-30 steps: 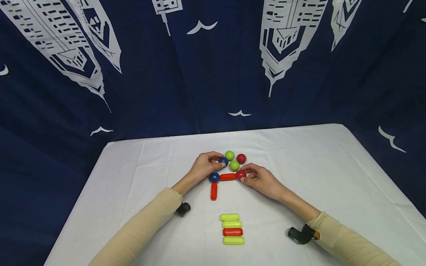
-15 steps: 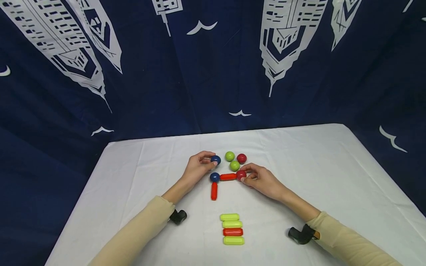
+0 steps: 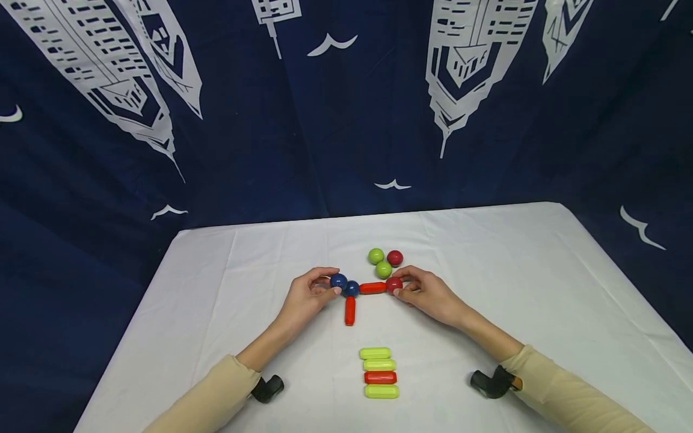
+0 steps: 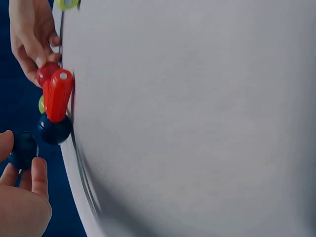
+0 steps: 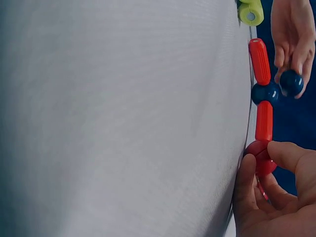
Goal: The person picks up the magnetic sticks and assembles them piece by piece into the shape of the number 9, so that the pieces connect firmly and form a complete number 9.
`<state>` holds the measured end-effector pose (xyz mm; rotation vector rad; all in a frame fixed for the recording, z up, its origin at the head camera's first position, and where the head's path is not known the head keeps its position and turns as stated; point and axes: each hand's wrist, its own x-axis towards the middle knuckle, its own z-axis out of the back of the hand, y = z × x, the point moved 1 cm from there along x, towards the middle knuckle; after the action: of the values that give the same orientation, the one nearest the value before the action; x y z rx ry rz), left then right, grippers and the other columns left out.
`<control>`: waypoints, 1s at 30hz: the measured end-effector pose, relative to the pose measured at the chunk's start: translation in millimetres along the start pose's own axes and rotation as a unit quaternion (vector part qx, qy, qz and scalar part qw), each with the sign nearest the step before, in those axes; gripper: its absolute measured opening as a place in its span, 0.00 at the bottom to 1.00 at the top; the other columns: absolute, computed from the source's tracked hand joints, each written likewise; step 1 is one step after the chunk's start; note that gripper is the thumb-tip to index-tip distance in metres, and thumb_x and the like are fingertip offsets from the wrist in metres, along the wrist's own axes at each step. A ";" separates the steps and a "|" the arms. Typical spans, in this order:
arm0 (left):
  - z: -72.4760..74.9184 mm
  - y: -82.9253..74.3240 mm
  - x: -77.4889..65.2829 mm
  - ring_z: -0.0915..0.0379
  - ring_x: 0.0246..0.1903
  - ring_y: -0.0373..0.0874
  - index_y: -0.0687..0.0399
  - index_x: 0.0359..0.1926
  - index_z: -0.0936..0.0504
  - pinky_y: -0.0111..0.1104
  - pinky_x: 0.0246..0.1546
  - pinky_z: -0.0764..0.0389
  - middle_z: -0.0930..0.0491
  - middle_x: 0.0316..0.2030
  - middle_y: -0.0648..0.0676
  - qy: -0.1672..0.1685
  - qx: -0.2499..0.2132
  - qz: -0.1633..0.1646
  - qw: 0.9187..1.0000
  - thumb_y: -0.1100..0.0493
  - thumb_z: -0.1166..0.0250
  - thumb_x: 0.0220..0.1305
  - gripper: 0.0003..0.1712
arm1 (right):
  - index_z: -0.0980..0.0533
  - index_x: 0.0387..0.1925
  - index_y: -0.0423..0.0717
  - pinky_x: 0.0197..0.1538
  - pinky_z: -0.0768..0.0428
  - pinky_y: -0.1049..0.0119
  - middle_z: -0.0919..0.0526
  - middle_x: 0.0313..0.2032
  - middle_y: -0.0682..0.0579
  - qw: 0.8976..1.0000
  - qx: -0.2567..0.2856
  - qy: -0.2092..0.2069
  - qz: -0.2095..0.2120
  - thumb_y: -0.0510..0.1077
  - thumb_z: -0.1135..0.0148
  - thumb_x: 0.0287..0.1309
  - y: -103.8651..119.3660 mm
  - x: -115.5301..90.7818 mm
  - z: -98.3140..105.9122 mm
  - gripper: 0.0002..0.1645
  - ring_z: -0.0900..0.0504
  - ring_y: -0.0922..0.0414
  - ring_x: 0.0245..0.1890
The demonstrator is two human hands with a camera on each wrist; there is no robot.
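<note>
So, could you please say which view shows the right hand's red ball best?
The right wrist view: the red ball is largest there. Head shows it small; left wrist, partly behind a red stick.

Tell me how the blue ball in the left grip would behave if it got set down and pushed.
The blue ball looks round, so it would probably roll at a light push. Its shiny surface suggests it may be slightly slippery. It's likely stiff, since it shows no visible dent where the left grip holds it.
</note>
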<state>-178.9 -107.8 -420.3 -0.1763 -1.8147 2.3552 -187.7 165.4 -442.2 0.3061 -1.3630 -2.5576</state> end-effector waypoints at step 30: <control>-9.6 22.8 -49.4 0.26 0.32 0.43 0.53 0.45 0.16 0.28 0.32 0.24 0.21 0.34 0.49 0.103 0.096 0.003 0.990 0.62 0.25 0.54 0.16 | 0.25 0.56 0.42 0.37 0.23 0.66 0.18 0.35 0.52 1.000 -0.006 -0.002 0.010 0.39 0.35 0.62 1.8 -1.5 1.3 0.21 0.23 0.56 0.31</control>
<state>-130.0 -114.3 -445.1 -0.3852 -1.4868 2.3975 -186.5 165.9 -439.9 0.2840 -1.3448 -2.5500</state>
